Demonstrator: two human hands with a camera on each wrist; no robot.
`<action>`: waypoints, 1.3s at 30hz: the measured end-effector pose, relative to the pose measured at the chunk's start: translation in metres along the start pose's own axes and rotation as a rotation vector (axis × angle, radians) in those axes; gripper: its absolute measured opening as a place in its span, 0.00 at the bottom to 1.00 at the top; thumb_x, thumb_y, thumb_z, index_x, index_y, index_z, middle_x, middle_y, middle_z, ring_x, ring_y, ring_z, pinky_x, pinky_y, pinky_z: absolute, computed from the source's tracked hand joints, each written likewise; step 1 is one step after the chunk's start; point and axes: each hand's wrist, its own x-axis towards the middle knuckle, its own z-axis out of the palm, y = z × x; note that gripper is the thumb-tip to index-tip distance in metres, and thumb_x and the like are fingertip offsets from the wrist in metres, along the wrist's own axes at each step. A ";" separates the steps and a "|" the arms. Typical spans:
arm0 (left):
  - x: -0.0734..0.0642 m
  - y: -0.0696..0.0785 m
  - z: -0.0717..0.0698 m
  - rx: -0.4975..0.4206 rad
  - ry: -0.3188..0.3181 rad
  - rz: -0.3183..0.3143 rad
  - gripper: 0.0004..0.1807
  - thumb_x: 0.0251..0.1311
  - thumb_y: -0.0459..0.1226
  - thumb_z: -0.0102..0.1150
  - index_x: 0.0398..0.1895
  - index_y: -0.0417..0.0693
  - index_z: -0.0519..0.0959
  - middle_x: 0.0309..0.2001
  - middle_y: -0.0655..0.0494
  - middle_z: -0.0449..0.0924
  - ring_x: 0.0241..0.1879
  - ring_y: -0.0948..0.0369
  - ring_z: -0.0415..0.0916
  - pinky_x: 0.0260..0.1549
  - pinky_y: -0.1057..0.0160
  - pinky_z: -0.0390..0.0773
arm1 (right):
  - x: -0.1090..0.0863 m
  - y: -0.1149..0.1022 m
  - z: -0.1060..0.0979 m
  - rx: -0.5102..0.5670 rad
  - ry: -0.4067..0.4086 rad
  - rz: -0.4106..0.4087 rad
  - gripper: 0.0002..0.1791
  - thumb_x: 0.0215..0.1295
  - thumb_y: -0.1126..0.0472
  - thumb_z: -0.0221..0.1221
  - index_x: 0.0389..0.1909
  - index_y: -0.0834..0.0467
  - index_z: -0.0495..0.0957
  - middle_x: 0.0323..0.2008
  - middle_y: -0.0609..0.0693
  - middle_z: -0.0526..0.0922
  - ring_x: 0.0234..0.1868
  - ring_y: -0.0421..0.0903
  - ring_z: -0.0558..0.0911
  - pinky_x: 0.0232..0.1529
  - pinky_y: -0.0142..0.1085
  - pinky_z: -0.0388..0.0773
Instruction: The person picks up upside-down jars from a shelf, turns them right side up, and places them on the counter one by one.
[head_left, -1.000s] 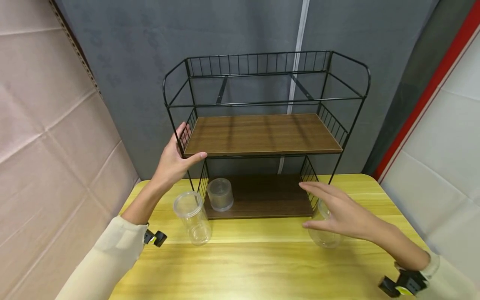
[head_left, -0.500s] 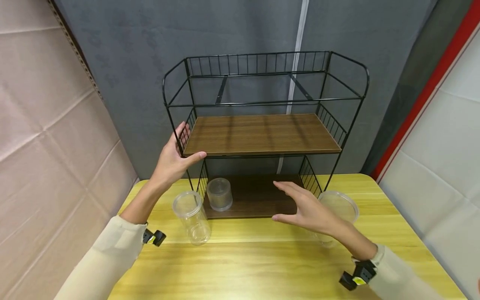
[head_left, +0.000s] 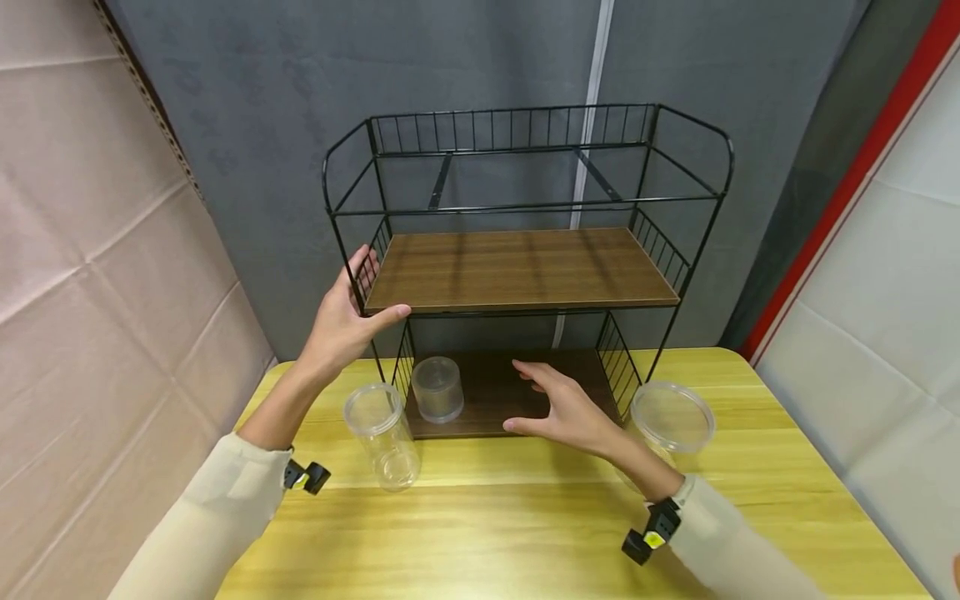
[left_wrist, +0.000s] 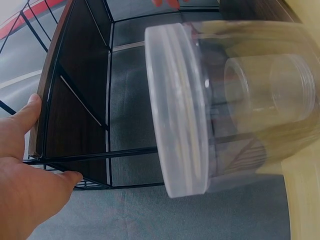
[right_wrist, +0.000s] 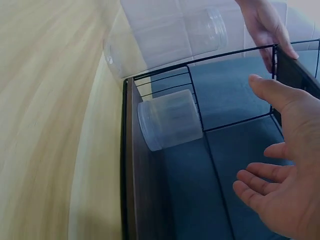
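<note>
A black wire storage rack (head_left: 525, 312) with brown wooden shelf boards stands on the table. My left hand (head_left: 341, 321) grips its left side at the middle board (head_left: 525, 267), thumb on the front edge. On the left of the bottom board (head_left: 491, 421) sits a short clear jar (head_left: 438, 390), also seen in the right wrist view beyond my spread fingers. My right hand (head_left: 566, 412) is in front of the lower tier, thumb and fingers apart, nothing between them and not touching the jar.
A tall clear lidded jar (head_left: 384, 437) stands on the table left of the bottom board. Another clear jar (head_left: 671, 417) stands at the right, partly behind my right forearm. A grey curtain (head_left: 480, 50) hangs behind the rack. The top tier has only bare metal bars.
My right hand has moved left, from beside the right-hand jar to the front of the lower tier. My left hand keeps its hold on the rack.
</note>
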 end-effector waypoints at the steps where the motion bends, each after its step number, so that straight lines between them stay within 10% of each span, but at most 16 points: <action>1: 0.000 0.000 0.000 0.002 0.000 0.000 0.58 0.66 0.38 0.73 0.88 0.50 0.41 0.86 0.51 0.47 0.84 0.58 0.48 0.82 0.53 0.53 | 0.002 0.001 0.003 0.017 -0.002 0.005 0.51 0.59 0.50 0.79 0.79 0.62 0.66 0.74 0.61 0.72 0.68 0.60 0.79 0.66 0.52 0.80; 39: 0.000 -0.001 0.001 0.007 -0.001 0.007 0.58 0.66 0.39 0.74 0.88 0.47 0.42 0.86 0.52 0.49 0.84 0.58 0.48 0.82 0.51 0.53 | 0.084 0.017 0.087 0.255 -0.015 0.074 0.52 0.64 0.51 0.75 0.80 0.66 0.60 0.76 0.66 0.68 0.74 0.63 0.72 0.74 0.56 0.71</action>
